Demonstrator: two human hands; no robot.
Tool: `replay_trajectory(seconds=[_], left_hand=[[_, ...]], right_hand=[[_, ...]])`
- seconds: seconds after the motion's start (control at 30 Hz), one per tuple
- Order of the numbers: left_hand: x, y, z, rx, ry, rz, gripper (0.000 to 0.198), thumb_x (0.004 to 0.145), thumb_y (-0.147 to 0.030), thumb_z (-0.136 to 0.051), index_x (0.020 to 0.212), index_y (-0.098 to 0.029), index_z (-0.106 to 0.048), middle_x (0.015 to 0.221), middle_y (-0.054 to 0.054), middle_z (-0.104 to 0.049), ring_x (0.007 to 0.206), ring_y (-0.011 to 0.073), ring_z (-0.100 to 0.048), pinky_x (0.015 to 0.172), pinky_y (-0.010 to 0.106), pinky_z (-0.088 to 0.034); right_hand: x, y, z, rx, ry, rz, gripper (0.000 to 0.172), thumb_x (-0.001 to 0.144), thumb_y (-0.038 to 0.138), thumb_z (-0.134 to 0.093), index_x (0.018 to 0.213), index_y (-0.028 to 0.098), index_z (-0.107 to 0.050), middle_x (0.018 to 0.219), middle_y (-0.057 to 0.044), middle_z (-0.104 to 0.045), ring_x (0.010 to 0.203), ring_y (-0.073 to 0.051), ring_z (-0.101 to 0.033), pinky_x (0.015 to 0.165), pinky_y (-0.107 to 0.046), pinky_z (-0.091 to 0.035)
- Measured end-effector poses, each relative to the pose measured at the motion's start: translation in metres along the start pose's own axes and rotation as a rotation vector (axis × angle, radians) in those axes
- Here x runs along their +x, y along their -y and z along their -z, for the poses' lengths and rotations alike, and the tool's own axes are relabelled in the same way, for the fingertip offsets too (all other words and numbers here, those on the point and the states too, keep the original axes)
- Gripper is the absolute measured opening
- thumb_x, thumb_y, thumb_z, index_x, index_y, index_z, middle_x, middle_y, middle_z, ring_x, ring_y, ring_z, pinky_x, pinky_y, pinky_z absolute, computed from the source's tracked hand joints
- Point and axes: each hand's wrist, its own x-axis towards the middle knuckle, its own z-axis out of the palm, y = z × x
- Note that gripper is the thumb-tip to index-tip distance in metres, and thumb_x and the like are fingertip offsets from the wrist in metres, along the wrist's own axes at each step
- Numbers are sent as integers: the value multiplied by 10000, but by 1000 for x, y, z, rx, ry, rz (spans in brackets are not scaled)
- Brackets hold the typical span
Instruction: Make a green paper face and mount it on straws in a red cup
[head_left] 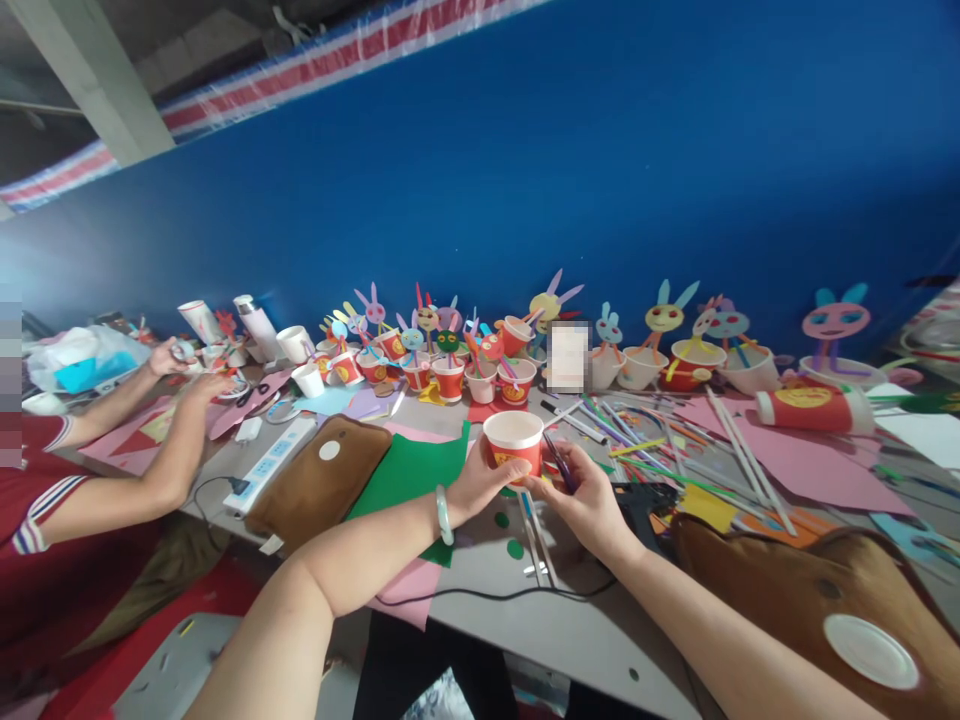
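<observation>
In the head view, my left hand (pixel 487 478) is wrapped round a red and white paper cup (pixel 514 440), held upright above the table with its mouth facing up. My right hand (pixel 592 500) is closed on a slim dark pen (pixel 559 462) close to the cup's right side. Its fingertips come near the cup's lower part. Green paper (pixel 420 470) lies beside and under my left wrist. Two pale sticks (pixel 538 545) and a few small green paper discs (pixel 515 549) lie below the cup.
Behind stands a row of paper cups (pixel 448 380) with paper rabbit figures (pixel 663 318). Pipe cleaners (pixel 637 450) are strewn at right. Brown plush cushions (pixel 322 480), a power strip (pixel 281 465) and a black cord (pixel 510 596) lie nearby. Another person's arms (pixel 161 450) work at left.
</observation>
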Motion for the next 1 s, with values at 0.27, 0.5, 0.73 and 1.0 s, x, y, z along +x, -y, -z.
replay_trajectory(seconds=[0.27,0.5,0.73,1.0], left_hand=[[5,-7,1,7,36,33,554,661,-439,-854,1074,-138,-638,1045,113,-695,957,236,-654,881,382,-524],[14,-3,10,25,-185,12,645,575,-334,-909,1118,-168,-603,1111,93,-685,1017,222,-645,948,391,-514],[23,-11,14,-369,-246,153,512,648,-512,-846,976,-180,-635,956,37,-718,900,181,-688,848,319,-551],[24,-9,17,-508,-176,392,627,741,-731,-669,1005,-163,-666,882,79,-735,809,236,-710,768,359,-584]], right_hand=[[0,8,2,-10,-35,28,420,750,522,-765,995,213,-619,1006,-89,-699,877,-233,-670,750,-351,-560],[3,10,8,-176,-118,3,360,893,543,-577,764,207,-589,670,-22,-651,624,-160,-578,632,-293,-473],[-1,17,4,-185,11,-27,487,878,616,-553,625,220,-426,542,47,-398,526,-106,-349,511,-255,-301],[-9,28,1,-223,204,7,484,920,646,-447,729,208,-527,662,8,-472,620,-133,-412,562,-258,-362]])
